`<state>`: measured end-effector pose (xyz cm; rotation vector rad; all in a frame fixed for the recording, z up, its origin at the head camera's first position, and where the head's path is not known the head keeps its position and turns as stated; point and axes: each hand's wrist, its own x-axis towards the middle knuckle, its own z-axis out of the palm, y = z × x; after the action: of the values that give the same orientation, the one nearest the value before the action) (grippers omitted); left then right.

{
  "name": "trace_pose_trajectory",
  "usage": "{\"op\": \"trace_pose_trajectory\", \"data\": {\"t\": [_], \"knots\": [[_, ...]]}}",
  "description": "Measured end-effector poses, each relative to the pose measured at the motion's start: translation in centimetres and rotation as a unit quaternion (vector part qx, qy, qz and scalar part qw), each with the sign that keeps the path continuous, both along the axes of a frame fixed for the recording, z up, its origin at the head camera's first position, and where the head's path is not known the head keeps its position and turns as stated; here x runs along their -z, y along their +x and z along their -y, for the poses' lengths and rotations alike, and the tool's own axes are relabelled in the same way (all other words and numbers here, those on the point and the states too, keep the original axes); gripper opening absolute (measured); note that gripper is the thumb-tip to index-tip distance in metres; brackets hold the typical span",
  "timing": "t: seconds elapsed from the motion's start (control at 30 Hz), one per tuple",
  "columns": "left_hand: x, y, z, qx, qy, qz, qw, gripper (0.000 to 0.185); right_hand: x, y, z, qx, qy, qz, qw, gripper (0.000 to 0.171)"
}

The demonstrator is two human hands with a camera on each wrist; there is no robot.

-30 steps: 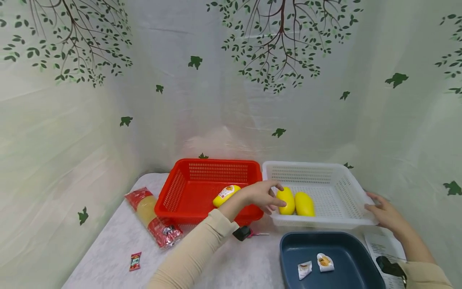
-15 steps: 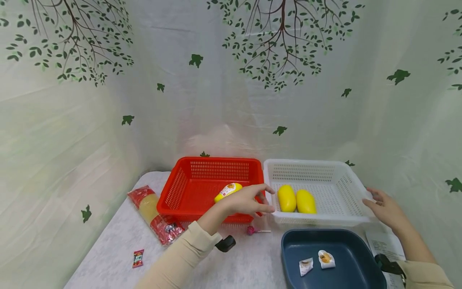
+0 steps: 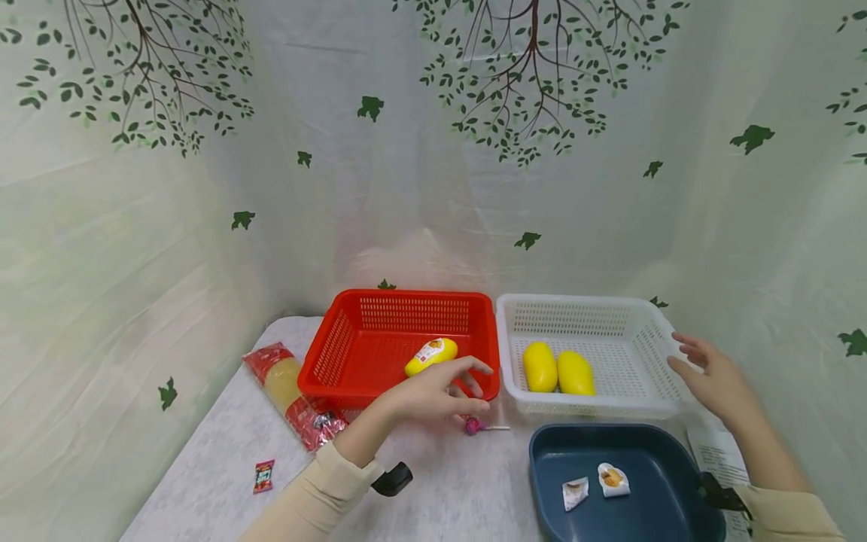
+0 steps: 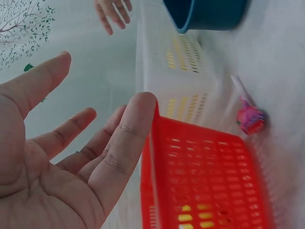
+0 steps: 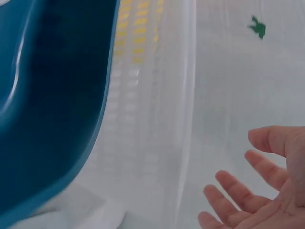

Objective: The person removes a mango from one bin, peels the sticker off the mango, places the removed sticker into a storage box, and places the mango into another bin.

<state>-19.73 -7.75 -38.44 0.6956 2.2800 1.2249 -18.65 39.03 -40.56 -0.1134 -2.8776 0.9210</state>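
Closest to the camera, the dark blue tray (image 3: 542, 459) sits below and between both hands, with two small white wrappers (image 3: 600, 484) lying in it. Off past the left wrist there's a tiny red sachet (image 3: 263, 475) on the table (image 3: 203, 482), and a red-and-clear noodle packet (image 3: 287, 395) a bit further up.

Left hand (image 3: 436, 391) hovers with fingers loosely spread, not holding anything. Right under its fingertips (image 4: 143, 102) is a pink lollipop (image 3: 473, 427) lying on the table, close but not touching as far as I can tell. Just beyond those fingers is the front wall of the red basket (image 3: 400, 342), with a yellow labelled mango (image 3: 431, 355) inside.

Right hand (image 3: 711, 376) is open too, fingers (image 5: 238, 191) relaxed and spread, sitting just beside the right rim of the white basket (image 3: 589, 357), apart from it. Two yellow mangoes (image 3: 557, 370) lie side by side in that basket, well to the left of those fingers.
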Motion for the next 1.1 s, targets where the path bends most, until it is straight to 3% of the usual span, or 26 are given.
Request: {"op": "trace_pose_trajectory", "data": {"t": [0.3, 0.5, 0.73, 0.9, 1.1], "knots": [[1.5, 1.4, 3.3, -0.018, 0.009, -0.008, 0.9998, 0.053, -1.2, -0.4, 5.1, -0.050, -0.022, -0.040, 0.998, 0.058], [2.3, 2.4, 5.4, -0.040, 0.022, 0.019, 0.9988, 0.056, -1.3, -0.6, 8.2, -0.090, -0.029, -0.058, 0.994, 0.054], [2.9, 3.2, 7.3, -0.070, 0.019, 0.020, 0.9972, 0.056, -1.5, -0.8, 11.8, -0.132, -0.037, -0.043, 0.990, 0.053], [2.7, 3.5, 9.0, -0.091, 0.027, 0.015, 0.9954, 0.055, -1.5, -1.1, 13.9, -0.163, -0.051, -0.037, 0.985, 0.053], [1.4, 3.7, 11.5, -0.123, 0.025, 0.004, 0.9921, 0.058, -1.9, -1.4, 16.2, -0.186, -0.059, -0.031, 0.980, 0.053]]}}
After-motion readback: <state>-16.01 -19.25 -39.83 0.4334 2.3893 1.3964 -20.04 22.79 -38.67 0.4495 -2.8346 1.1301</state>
